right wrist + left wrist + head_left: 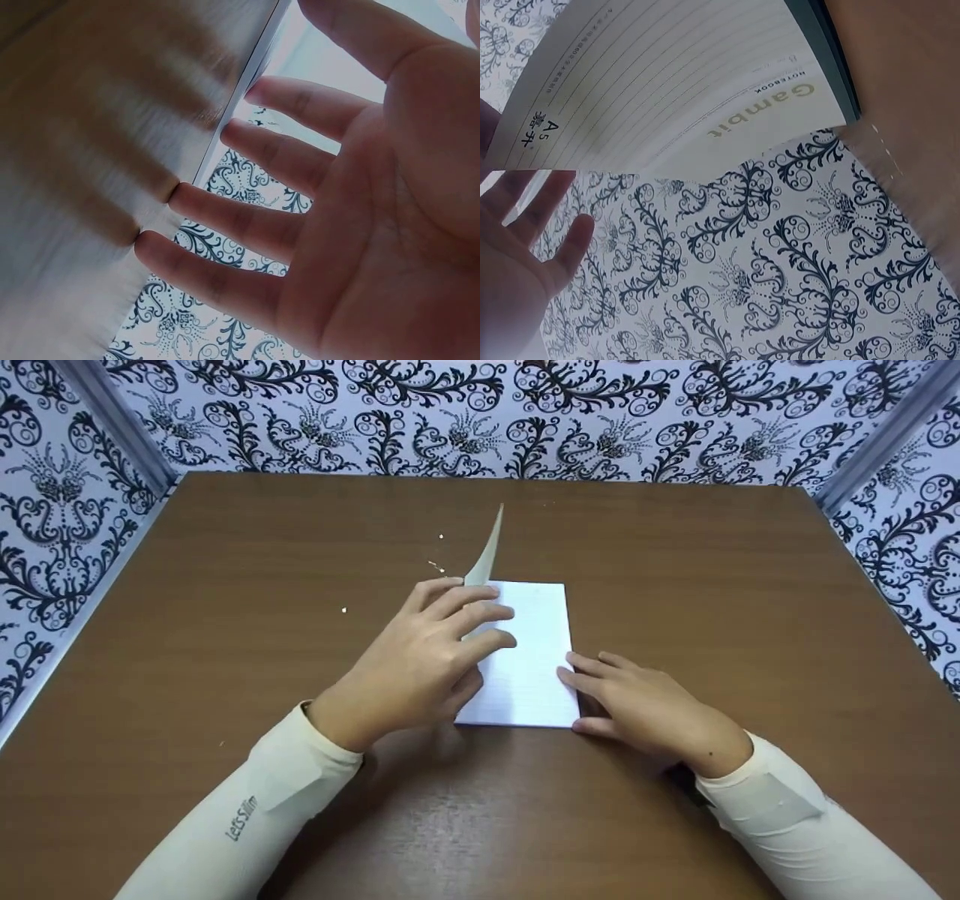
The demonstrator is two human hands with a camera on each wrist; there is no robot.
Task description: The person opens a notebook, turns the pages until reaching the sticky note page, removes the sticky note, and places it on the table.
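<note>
A notebook (529, 660) with a white page uppermost lies on the table. One leaf (486, 551) stands up from its left side, curving to a point at the top. Up close in the left wrist view, this lined leaf (667, 82) bears "Gambit", "NOTEBOOK" and "A5", with a dark green cover edge (832, 60) beside it. My left hand (427, 660) is over the notebook's left part, fingers spread and gently bent, fingertips at the leaf's edge. Against the notebook's right edge rest the straight, spread fingertips of my right hand (645, 705).
The brown table (240, 660) carries a few tiny white scraps (441, 537) left of and beyond the notebook. Black-and-white patterned panels (465, 427) rise at the back and both sides. Pale sleeves (247, 817) cover both forearms.
</note>
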